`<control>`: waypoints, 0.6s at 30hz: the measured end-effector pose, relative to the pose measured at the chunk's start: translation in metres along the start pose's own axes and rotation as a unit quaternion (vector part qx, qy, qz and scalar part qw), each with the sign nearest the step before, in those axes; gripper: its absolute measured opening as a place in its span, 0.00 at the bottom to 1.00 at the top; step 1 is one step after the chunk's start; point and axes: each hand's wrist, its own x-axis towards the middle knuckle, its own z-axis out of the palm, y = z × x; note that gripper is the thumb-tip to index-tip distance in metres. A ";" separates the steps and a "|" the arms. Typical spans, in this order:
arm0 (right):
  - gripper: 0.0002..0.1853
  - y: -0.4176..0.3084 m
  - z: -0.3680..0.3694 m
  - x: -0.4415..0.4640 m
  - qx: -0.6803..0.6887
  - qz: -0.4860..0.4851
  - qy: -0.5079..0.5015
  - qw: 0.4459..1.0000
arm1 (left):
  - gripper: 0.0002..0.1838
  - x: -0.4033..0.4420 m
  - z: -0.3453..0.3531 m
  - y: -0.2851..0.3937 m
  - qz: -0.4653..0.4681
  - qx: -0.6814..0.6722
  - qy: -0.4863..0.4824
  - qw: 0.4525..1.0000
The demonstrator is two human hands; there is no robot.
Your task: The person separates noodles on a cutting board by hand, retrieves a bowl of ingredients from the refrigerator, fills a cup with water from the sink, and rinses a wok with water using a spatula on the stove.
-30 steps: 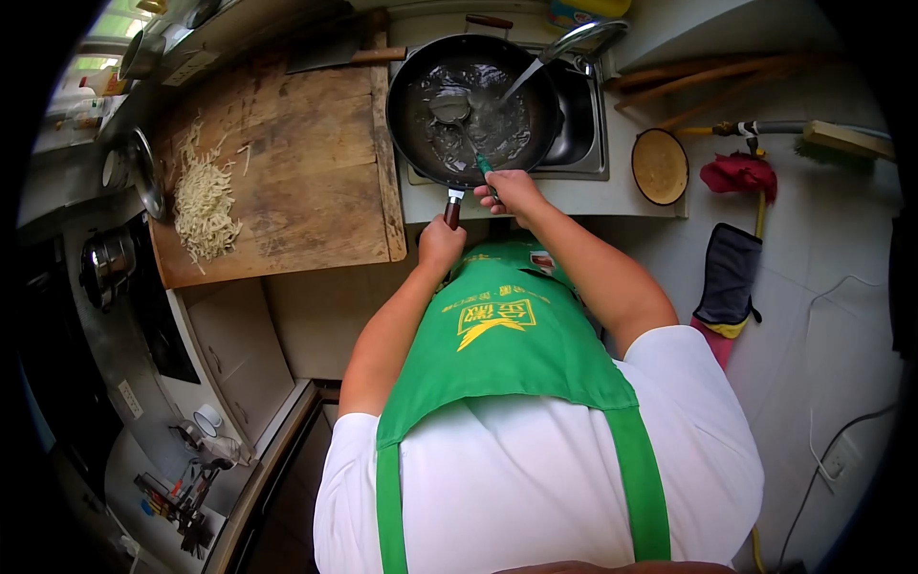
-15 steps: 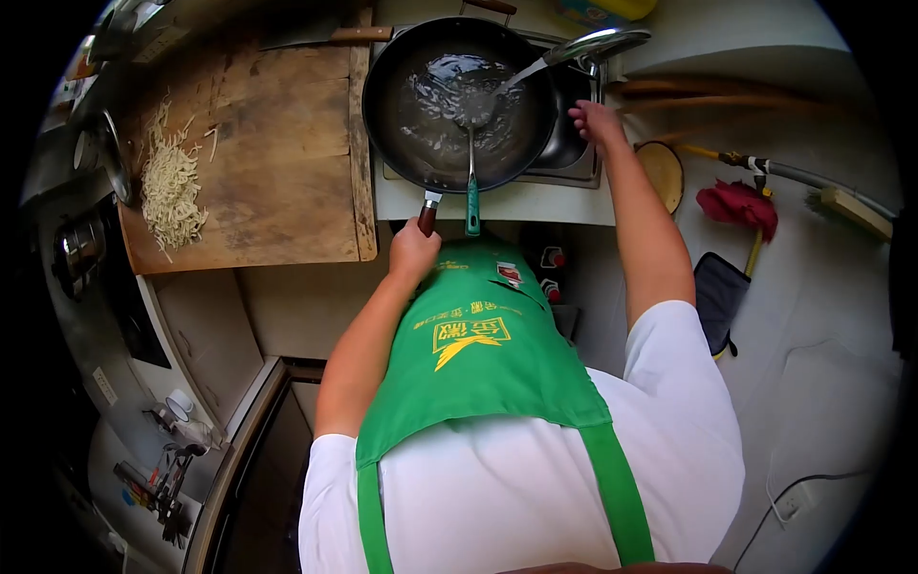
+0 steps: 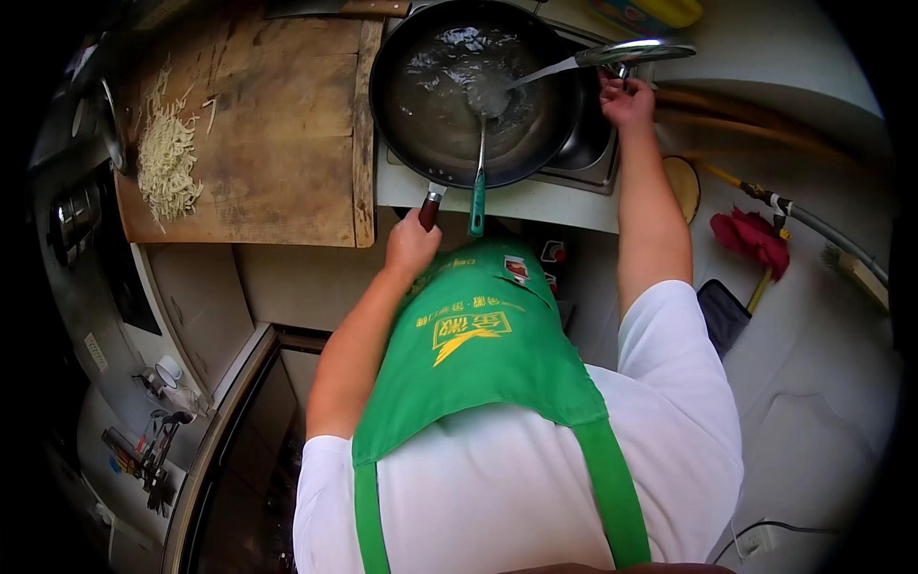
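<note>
My left hand (image 3: 412, 245) is closed around the brown handle of a dark wok (image 3: 381, 124). Water (image 3: 435, 115) stands in the wok, and a stream falls into it from a chrome faucet (image 3: 639, 50). A metal utensil with a green handle (image 3: 478, 206) leans over the wok's near rim; its head is hidden under the churning water. At the right, my right hand (image 3: 628, 101) is raised to the faucet, its fingers on the small lever beneath the spout.
To the left, a wooden board (image 3: 277, 163) carries a heap of pale cut noodles (image 3: 170, 163) and a knife (image 3: 375, 8) at its back edge. A sink (image 3: 598, 158) lies under the wok's right side. A red cloth (image 3: 751, 241) and a brush (image 3: 856, 277) are at the right.
My right hand has moved up and right, from beside the wok to the faucet lever. My left hand keeps hold of the wok handle. The view has shifted slightly.
</note>
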 end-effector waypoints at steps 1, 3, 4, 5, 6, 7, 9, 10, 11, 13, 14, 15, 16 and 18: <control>0.14 -0.004 0.004 -0.006 0.048 0.022 0.003 0.999 | 0.15 0.000 -0.001 0.001 -0.004 -0.001 0.001 1.000; 0.17 -0.008 0.003 -0.001 0.067 0.009 0.027 0.997 | 0.17 0.000 -0.003 0.002 -0.008 -0.010 -0.007 1.000; 0.17 -0.009 0.006 -0.002 0.122 -0.004 -0.003 0.993 | 0.17 0.002 -0.003 0.001 -0.013 -0.011 -0.005 1.000; 0.18 -0.006 0.007 -0.004 0.177 -0.017 -0.032 0.984 | 0.17 0.003 -0.002 0.001 -0.011 -0.008 -0.007 1.000; 0.16 -0.003 0.016 0.002 0.178 -0.056 0.073 0.980 | 0.17 0.002 -0.002 -0.001 -0.009 -0.004 -0.011 1.000; 0.16 0.005 0.017 0.000 0.178 -0.054 0.076 0.980 | 0.17 0.002 -0.001 -0.002 -0.011 -0.003 -0.012 1.000; 0.14 0.018 0.024 -0.005 0.179 -0.127 0.069 0.973 | 0.16 0.004 -0.001 -0.002 -0.006 0.006 -0.012 1.000; 0.12 0.027 0.018 -0.016 0.067 -0.160 0.087 0.981 | 0.15 0.003 -0.003 -0.003 -0.003 0.011 -0.013 1.000; 0.12 0.039 0.007 -0.033 -0.002 -0.162 0.096 0.982 | 0.15 0.003 -0.004 -0.002 0.000 0.012 -0.015 1.000; 0.11 0.077 -0.017 -0.091 -0.149 -0.172 0.134 0.965 | 0.17 0.003 -0.005 0.000 -0.015 -0.002 -0.021 1.000; 0.13 0.100 -0.034 -0.126 -0.231 -0.172 0.120 0.950 | 0.17 0.005 -0.006 0.000 -0.010 -0.002 -0.023 1.000; 0.13 0.127 -0.049 -0.161 -0.301 -0.163 0.112 0.933 | 0.17 0.007 -0.007 -0.002 -0.002 -0.003 -0.029 1.000; 0.13 0.155 -0.072 -0.188 -0.347 -0.129 0.081 0.925 | 0.17 0.006 -0.006 -0.004 0.002 -0.003 -0.036 0.999; 0.14 0.205 -0.104 -0.232 -0.419 0.093 0.029 0.903 | 0.17 0.005 -0.007 -0.008 0.008 -0.003 -0.037 0.999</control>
